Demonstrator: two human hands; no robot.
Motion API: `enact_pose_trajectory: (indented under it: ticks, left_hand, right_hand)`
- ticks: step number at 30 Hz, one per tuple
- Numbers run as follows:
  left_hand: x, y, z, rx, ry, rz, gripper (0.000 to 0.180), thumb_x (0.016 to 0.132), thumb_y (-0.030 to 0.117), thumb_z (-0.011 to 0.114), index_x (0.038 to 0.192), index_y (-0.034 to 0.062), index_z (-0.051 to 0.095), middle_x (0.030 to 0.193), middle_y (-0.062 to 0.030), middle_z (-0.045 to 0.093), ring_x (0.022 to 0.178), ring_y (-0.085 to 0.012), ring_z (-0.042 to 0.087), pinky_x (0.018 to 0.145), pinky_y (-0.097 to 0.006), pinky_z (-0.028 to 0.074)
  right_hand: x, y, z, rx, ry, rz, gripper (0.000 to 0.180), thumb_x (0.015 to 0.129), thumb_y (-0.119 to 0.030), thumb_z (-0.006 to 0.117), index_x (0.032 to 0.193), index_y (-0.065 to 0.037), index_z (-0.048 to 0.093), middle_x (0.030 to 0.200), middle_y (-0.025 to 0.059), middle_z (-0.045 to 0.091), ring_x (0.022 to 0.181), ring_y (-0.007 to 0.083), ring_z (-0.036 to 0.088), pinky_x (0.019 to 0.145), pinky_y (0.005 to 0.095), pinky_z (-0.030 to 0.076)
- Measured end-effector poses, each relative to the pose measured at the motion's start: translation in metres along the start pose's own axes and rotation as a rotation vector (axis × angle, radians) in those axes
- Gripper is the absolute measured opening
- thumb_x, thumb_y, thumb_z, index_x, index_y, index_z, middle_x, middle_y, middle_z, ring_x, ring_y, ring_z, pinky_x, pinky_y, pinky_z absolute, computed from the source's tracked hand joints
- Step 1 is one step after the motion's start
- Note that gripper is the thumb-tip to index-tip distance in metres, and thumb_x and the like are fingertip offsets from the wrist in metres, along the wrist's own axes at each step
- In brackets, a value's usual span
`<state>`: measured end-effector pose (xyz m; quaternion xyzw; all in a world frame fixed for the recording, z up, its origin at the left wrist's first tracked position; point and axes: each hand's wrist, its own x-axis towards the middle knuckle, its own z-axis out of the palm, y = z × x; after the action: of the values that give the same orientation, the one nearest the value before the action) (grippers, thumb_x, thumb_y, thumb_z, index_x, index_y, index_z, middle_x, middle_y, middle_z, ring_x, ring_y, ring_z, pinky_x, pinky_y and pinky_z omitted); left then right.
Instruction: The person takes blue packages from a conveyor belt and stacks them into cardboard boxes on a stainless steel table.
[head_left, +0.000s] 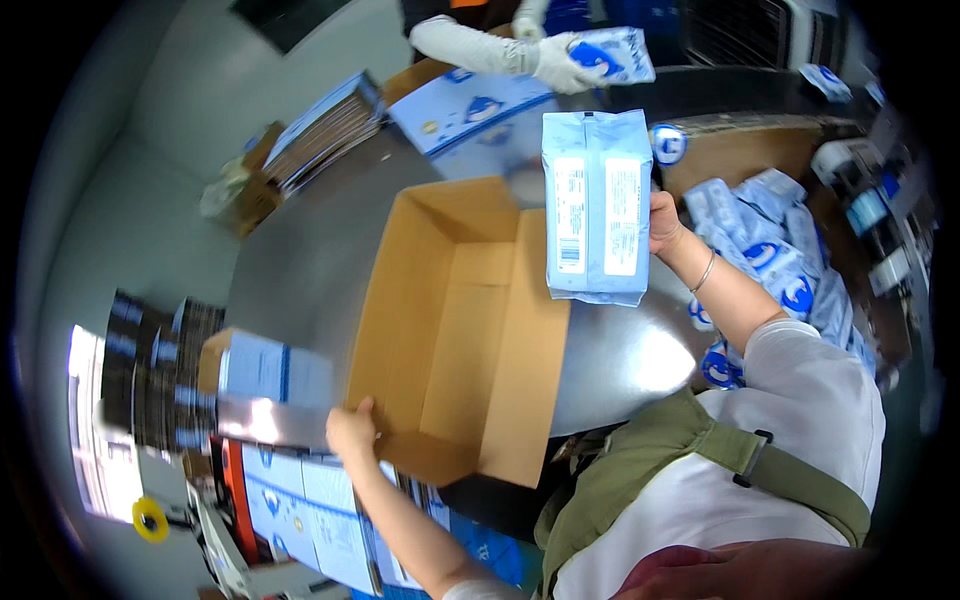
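Note:
A soft light-blue pack of wipes (pixel 597 130) stands on end above the right side of an open brown cardboard box (pixel 392 330). My right hand (pixel 664 222) is closed on the pack's right side, with most of the fingers hidden behind it. White label panels and a barcode face me. The box rests on a grey metal table (pixel 290 260), and its bare brown inner walls and bottom show. My left hand (pixel 352 434) grips the box's near left rim, thumb inside the wall.
Across the table, a co-worker's white-gloved hand (pixel 568 66) holds another pack (pixel 622 55). At right, a cardboard bin (pixel 745 150) holds many blue-white packs (pixel 770 250). Flattened cartons (pixel 325 130) lie far left. Printed cartons (pixel 475 110) stand behind the box and others (pixel 300 510) lower left.

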<state>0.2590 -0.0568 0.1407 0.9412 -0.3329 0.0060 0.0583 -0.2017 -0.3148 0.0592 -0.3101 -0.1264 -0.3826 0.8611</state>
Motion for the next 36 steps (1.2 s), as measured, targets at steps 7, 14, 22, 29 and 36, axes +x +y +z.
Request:
enact_pose_trajectory:
  ticks: [7, 14, 22, 29, 36]
  left_hand:
    - [0.006, 0.005, 0.002, -0.134, -0.104, -0.054, 0.049, 0.081, 0.043, 0.066, 0.1, -0.0018, 0.067, 0.107, -0.0221, 0.066, 0.103, -0.0363, 0.062, 0.089, -0.043, 0.049]
    - [-0.014, 0.018, -0.008, -0.14, 0.035, 0.026, 0.041, 0.082, 0.041, 0.065, 0.092, 0.002, 0.071, 0.1, -0.0185, 0.069, 0.097, -0.0316, 0.067, 0.081, -0.041, 0.054]
    - [0.018, 0.0, 0.016, -0.172, 0.049, -0.026, 0.019, 0.081, 0.015, 0.061, 0.093, 0.007, 0.073, 0.103, -0.0157, 0.069, 0.1, -0.0294, 0.067, 0.084, -0.038, 0.054]
    - [0.013, -0.024, -0.035, -0.279, 0.444, -0.015, 0.031, 0.08, 0.028, 0.068, 0.093, 0.0, 0.069, 0.101, -0.0193, 0.068, 0.098, -0.0318, 0.065, 0.085, -0.04, 0.052]
    - [-0.164, 0.048, -0.136, -1.642, 0.355, 0.941, 0.037, 0.087, 0.028, 0.061, 0.109, -0.0012, 0.057, 0.108, -0.0156, 0.059, 0.098, -0.0287, 0.058, 0.086, -0.04, 0.049]
  right_hand:
    - [0.126, 0.13, 0.075, -0.277, -0.025, 0.418, 0.057, 0.086, -0.023, 0.064, 0.132, 0.003, 0.045, 0.125, 0.0171, 0.058, 0.113, 0.0262, 0.059, 0.096, 0.0398, 0.049]
    - [0.101, 0.314, 0.061, -1.23, -0.366, 1.183, 0.043, 0.092, -0.028, 0.056, 0.123, 0.003, 0.053, 0.106, 0.0137, 0.064, 0.094, 0.0218, 0.061, 0.078, 0.0378, 0.051]
    - [0.019, 0.203, 0.124, -1.711, -0.351, -0.041, 0.05, 0.081, -0.002, 0.054, 0.13, 0.0, 0.049, 0.137, 0.0181, 0.049, 0.13, 0.0323, 0.044, 0.108, 0.0389, 0.033]
    - [-0.091, 0.216, 0.086, -1.645, -0.569, 0.144, 0.042, 0.068, -0.013, 0.067, 0.107, 0.0, 0.058, 0.123, 0.0236, 0.053, 0.121, 0.0445, 0.047, 0.104, 0.0499, 0.036]
    - [-0.062, 0.257, 0.048, -1.754, -0.359, 0.062, 0.037, 0.064, -0.018, 0.076, 0.096, -0.003, 0.066, 0.106, 0.0158, 0.061, 0.106, 0.0366, 0.054, 0.093, 0.0472, 0.042]
